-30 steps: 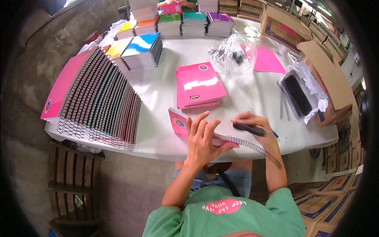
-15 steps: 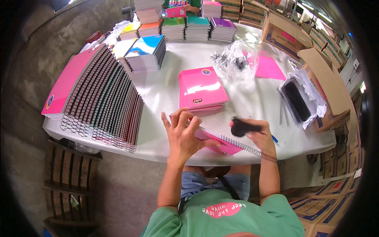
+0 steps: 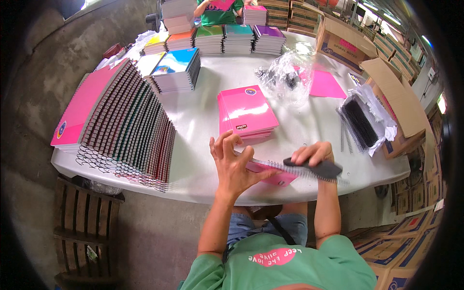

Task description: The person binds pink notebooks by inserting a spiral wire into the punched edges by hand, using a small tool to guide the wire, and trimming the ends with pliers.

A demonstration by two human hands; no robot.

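My left hand (image 3: pixel 233 169) grips a pink notebook (image 3: pixel 279 180) on edge at the table's front, thumb on the near side and fingers behind. A thin metal spiral wire (image 3: pixel 272 163) runs along its upper edge and sticks out past the right end. In my right hand (image 3: pixel 316 152) is a black, rounded hand tool (image 3: pixel 327 170), lying against the wire; motion blurs both, and the tool's exact kind does not show. Just beyond the hands lies a stack of pink notebooks (image 3: pixel 247 108).
On the left stands a large pile of spiral-bound notebooks (image 3: pixel 92 104). Coloured notebook stacks (image 3: pixel 209 39) line the back, where another person (image 3: pixel 220 14) holds something pink. Crumpled clear plastic (image 3: pixel 287 72), a paper-lined box of black coils (image 3: pixel 360 123) and open cartons (image 3: pixel 394 104) are rightward.
My right hand has brought the black tool down and right onto the spiral wire. My left hand has shifted slightly right. The person at the back has raised the pink item.
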